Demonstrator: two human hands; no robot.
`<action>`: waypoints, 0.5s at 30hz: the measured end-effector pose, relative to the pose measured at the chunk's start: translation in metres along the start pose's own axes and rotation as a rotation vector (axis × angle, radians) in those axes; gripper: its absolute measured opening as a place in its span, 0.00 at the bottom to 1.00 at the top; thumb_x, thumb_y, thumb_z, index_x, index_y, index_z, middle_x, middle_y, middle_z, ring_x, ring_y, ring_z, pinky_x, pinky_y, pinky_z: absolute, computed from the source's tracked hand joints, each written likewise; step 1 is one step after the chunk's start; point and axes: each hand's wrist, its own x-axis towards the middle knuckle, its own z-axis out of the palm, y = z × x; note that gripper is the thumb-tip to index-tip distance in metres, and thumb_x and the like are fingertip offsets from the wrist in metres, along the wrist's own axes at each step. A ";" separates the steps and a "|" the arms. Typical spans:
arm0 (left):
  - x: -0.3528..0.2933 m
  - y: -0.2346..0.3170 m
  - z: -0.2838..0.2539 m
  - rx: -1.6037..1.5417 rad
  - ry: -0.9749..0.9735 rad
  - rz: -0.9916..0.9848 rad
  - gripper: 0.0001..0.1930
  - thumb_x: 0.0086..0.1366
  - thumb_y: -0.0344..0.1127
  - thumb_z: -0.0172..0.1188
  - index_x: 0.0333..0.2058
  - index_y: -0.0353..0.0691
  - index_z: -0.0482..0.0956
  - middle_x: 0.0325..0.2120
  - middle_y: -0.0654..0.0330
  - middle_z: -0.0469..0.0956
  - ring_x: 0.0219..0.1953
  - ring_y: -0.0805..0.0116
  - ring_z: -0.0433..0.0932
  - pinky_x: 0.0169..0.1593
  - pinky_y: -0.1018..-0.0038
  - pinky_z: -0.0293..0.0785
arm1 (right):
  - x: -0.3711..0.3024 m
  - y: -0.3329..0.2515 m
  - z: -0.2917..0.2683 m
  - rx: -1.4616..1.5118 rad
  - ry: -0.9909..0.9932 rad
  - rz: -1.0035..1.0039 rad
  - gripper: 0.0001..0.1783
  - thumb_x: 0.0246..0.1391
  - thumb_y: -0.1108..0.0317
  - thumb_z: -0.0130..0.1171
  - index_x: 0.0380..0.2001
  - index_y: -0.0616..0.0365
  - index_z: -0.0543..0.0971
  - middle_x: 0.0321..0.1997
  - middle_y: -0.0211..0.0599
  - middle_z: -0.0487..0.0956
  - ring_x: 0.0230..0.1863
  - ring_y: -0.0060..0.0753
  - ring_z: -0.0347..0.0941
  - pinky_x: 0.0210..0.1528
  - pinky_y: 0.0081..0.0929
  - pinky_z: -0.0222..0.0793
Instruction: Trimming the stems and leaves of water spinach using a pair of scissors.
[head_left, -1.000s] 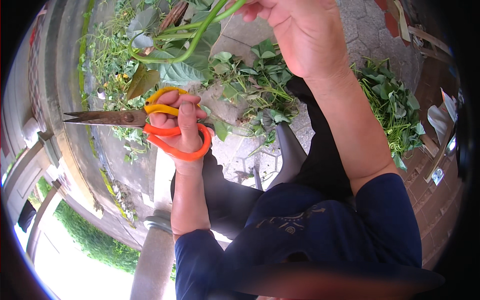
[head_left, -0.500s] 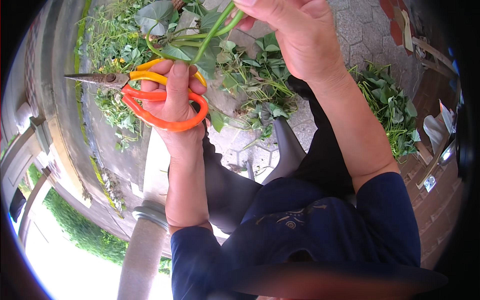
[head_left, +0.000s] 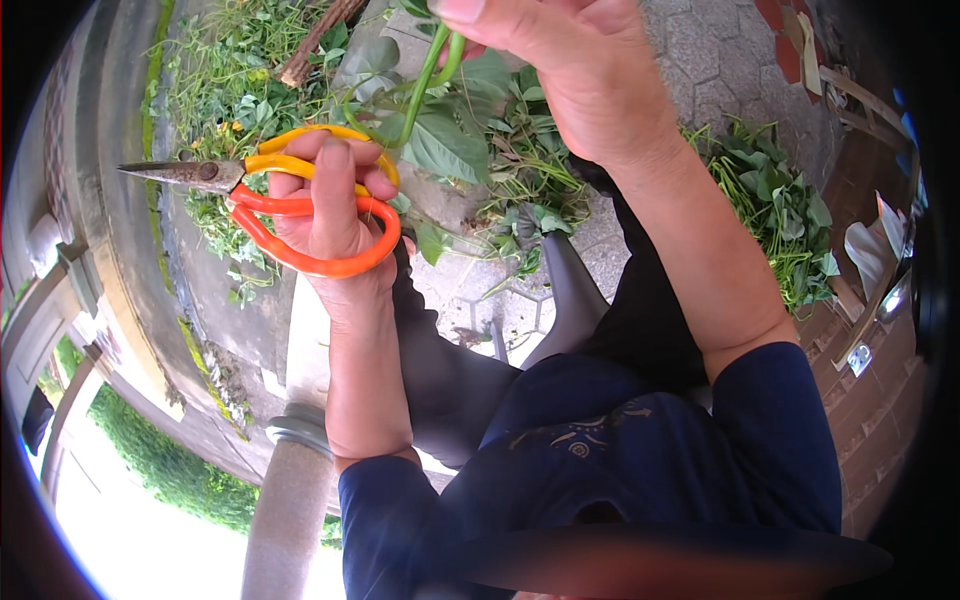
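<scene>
My left hand (head_left: 335, 220) is closed around scissors (head_left: 310, 262) with one yellow and one orange handle. Their dark, worn blades point left and look closed together. Higher up on the right, my right hand (head_left: 590, 85) pinches a green leafy stem (head_left: 422, 90) between thumb and fingers. The stem hangs down toward the yellow handle, and broad green leaves (head_left: 445, 145) droop beside it. Whether its lower end touches the scissors I cannot tell. Part of my right hand is cut off by the top edge.
Heaps of cut vines (head_left: 535, 165) lie on the hexagonal paving (head_left: 715, 110) in front of me. Another leafy pile (head_left: 775, 215) is at the right, and more greenery (head_left: 235, 75) lies far left beside a brown branch (head_left: 320, 40). A round post (head_left: 290, 500) stands at lower left.
My left hand has come off the stem's lower part and shifted slightly left and down with the scissors. My right hand has moved a little left with the stem, whose leaves have swung right.
</scene>
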 end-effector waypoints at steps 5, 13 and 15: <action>0.001 -0.003 0.001 0.178 -0.177 -0.052 0.12 0.57 0.31 0.57 0.38 0.34 0.67 0.24 0.59 0.73 0.19 0.74 0.68 0.27 0.79 0.66 | 0.000 0.016 0.002 -0.131 0.120 -0.003 0.16 0.55 0.75 0.52 0.48 0.61 0.68 0.34 0.27 0.73 0.32 0.12 0.67 0.33 0.12 0.64; -0.002 -0.004 -0.007 0.122 -0.053 -0.139 0.11 0.57 0.29 0.56 0.38 0.35 0.67 0.22 0.60 0.70 0.18 0.76 0.66 0.25 0.82 0.64 | -0.009 0.010 0.014 -0.468 0.028 0.200 0.16 0.55 0.69 0.54 0.46 0.63 0.73 0.33 0.26 0.74 0.33 0.14 0.67 0.36 0.14 0.64; 0.006 -0.007 -0.013 0.071 -0.017 -0.088 0.10 0.59 0.31 0.55 0.37 0.35 0.68 0.22 0.60 0.70 0.18 0.76 0.66 0.25 0.82 0.64 | -0.011 0.015 0.014 -0.522 -0.037 0.252 0.10 0.54 0.69 0.53 0.37 0.64 0.74 0.26 0.24 0.72 0.28 0.13 0.65 0.32 0.16 0.62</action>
